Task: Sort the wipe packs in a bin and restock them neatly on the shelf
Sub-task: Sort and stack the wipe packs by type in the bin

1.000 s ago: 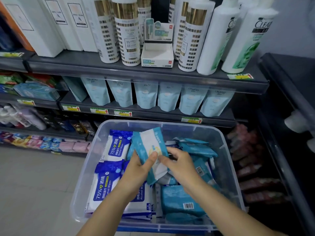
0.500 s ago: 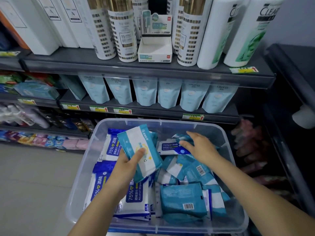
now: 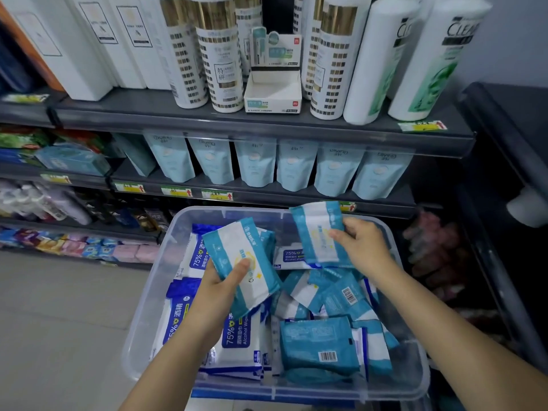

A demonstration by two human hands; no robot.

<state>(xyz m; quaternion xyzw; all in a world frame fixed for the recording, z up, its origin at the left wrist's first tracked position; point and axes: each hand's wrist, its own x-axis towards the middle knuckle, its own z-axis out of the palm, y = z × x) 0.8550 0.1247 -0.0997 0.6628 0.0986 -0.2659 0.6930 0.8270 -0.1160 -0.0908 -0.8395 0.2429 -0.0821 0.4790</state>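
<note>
The clear plastic bin [image 3: 142, 330] stands in front of the dark shelf [image 3: 267, 129], and both hands are raised above it, well apart from each other; the left hand [image 3: 221, 289] grips a teal-and-white wipe pack [image 3: 234, 247] from below, thumb pressed across its printed face, the pack tilted over the left half of the bin; at least one more pack appears to be tucked behind it, though how many I cannot tell. The right hand [image 3: 363, 247] pinches a second teal pack [image 3: 314, 229] by its right edge, thumb on the front, holding it nearly upright above the bin's far rim. Inside the bin, the blue alcohol wipe packs [image 3: 237, 336] lie along the left side, beneath the left wrist; the loose teal packs [image 3: 317, 348] are heaped on the right, several showing barcodes, below the right forearm. On the shelf level just behind the bin stands a row of pale blue pouches [image 3: 255, 164]; white bottles [image 3: 329, 69] line the level above.
</note>
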